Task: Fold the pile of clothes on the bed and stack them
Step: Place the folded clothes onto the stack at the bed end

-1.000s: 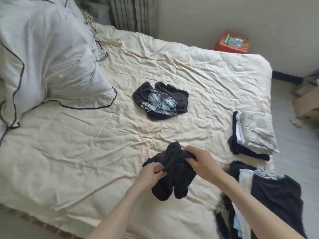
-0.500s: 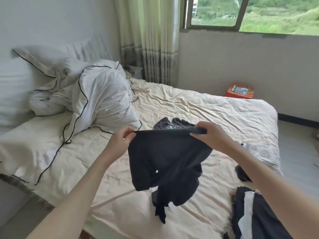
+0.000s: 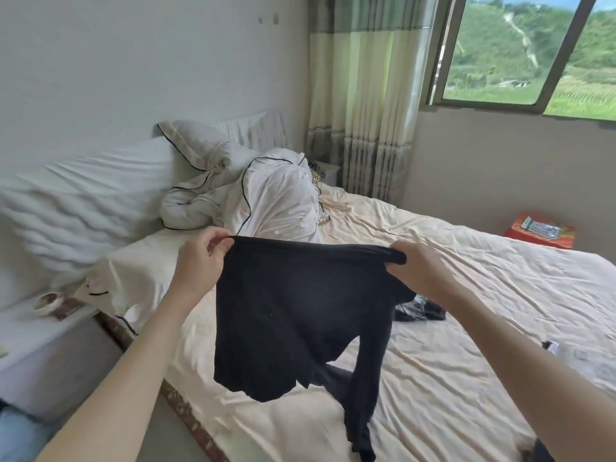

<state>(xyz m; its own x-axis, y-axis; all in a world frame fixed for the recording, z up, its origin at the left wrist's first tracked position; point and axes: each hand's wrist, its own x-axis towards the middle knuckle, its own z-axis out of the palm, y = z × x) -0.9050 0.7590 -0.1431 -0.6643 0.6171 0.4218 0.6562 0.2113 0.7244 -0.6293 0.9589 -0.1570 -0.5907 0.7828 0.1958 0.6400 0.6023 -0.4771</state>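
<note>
We've got the bed (image 3: 500,295) w/ cream sheet filling most of the view, white duvet (image 3: 276,201) bunched by the headboard. Black garment (image 3: 293,315) hangs in the air over the bed, stretched betw. both hands: left hand (image 3: 196,258) pinches one top corner, right hand (image 3: 420,268) grips the other. It partly blocks a dark printed garment (image 3: 416,310) on the sheet. Red box (image 3: 540,235) past the far edge; no writing readable.
</note>
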